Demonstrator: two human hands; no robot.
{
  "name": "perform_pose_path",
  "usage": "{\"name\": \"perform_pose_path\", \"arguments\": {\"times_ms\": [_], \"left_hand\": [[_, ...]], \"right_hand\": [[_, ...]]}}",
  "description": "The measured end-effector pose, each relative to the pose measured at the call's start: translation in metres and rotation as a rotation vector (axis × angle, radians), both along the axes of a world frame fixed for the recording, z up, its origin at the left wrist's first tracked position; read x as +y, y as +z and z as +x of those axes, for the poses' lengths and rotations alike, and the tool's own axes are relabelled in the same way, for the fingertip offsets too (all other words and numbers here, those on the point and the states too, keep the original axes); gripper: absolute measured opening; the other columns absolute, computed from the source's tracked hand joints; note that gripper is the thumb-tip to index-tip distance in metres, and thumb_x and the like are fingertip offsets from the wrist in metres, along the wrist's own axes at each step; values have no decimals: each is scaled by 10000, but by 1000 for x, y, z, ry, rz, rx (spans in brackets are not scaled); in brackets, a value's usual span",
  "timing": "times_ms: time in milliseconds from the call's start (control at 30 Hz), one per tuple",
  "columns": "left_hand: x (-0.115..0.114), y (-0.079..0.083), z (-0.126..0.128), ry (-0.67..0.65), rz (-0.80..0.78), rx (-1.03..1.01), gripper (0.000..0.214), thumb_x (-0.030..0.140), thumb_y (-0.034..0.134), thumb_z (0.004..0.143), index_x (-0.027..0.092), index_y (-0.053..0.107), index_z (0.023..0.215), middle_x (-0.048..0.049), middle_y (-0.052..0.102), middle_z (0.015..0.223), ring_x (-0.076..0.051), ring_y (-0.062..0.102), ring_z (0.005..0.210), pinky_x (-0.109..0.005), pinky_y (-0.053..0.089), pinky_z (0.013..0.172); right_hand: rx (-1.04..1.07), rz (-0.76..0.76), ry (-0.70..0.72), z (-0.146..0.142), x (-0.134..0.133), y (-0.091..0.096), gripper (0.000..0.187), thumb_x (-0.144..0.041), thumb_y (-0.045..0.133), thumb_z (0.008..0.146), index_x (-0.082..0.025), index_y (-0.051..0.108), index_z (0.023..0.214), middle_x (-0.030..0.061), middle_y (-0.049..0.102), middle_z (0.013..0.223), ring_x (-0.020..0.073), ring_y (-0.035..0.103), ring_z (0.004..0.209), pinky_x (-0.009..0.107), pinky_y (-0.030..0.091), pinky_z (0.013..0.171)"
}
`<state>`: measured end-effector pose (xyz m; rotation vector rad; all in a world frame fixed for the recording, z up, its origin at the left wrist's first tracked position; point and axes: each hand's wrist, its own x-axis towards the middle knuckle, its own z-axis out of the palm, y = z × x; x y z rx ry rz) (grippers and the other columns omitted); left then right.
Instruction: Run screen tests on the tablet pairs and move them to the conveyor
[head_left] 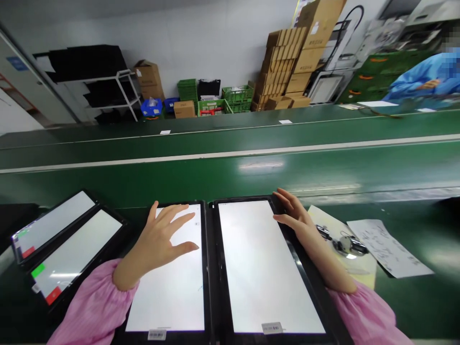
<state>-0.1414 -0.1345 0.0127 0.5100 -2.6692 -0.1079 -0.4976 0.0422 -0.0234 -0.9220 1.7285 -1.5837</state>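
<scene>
Two large black-framed tablets with lit white screens lie side by side in front of me, each with a barcode label at its near edge. Over the upper part of the left tablet [179, 297] my left hand [163, 239] is spread, fingers apart and holding nothing; whether it touches the glass I cannot tell. At the upper right edge of the right tablet [266, 268], my right hand [296, 215] rests with thumb and fingers apart around the frame's corner. Pink sleeves cover both forearms.
Two more lit tablets [77, 254] with green and red patches lie at the left. Right of my arm are a yellowish sheet [362, 273], a metal object [350, 244] and a handwritten paper [390, 249]. A green conveyor [215, 177] runs across; beyond it are cartons [280, 62] and a person in blue [427, 76].
</scene>
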Motion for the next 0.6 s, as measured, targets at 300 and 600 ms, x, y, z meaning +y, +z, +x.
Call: {"name": "perform_pose_path", "arguments": {"times_ms": [300, 600], "left_hand": [[5, 6, 0, -39, 24, 49, 523, 681, 561, 1000, 255, 743, 1244, -117, 678, 1412, -285, 642, 1292, -667, 48, 1310], [12, 16, 9, 19, 244, -26, 675, 795, 511, 945, 295, 705, 1355, -133, 563, 1562, -377, 531, 1444, -799, 8, 1259]], "right_hand": [[-6, 20, -54, 4, 0, 9, 870, -431, 827, 661, -341, 479, 1453, 90, 503, 1616, 365, 406, 1551, 545, 361, 1282], [-84, 54, -198, 15, 5, 27, 918, -667, 805, 699, -393, 501, 1521, 15, 529, 1605, 349, 427, 1541, 520, 395, 1286]]}}
